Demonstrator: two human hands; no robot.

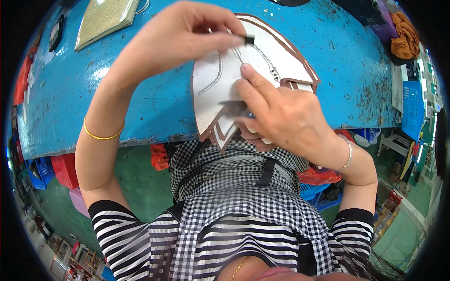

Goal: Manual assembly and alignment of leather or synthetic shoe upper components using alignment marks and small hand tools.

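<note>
A stack of white cut pieces with brown edges (208,75) lies on the table in front of me, its lower points reaching past the near edge. The top piece carries dark stitched lines and a few small dark dots. My left hand (197,35) is over its far part, thumb and fingers pinched at a small black strip (250,40); motion blurs the fingertips. My right hand (288,114) rests on the stack, index finger pressed on the white surface. Under its curled fingers sits a dark, pointed, blade-like tool (232,104), blurred and partly hidden by the hand.
The worn blue table (159,110) spreads around the stack. At the far left are a gold notebook (105,21) and a black handheld device (56,33). Orange-brown cloth (406,37) and a blue crate (412,110) stand at the right. My checked apron (253,201) touches the table's near edge.
</note>
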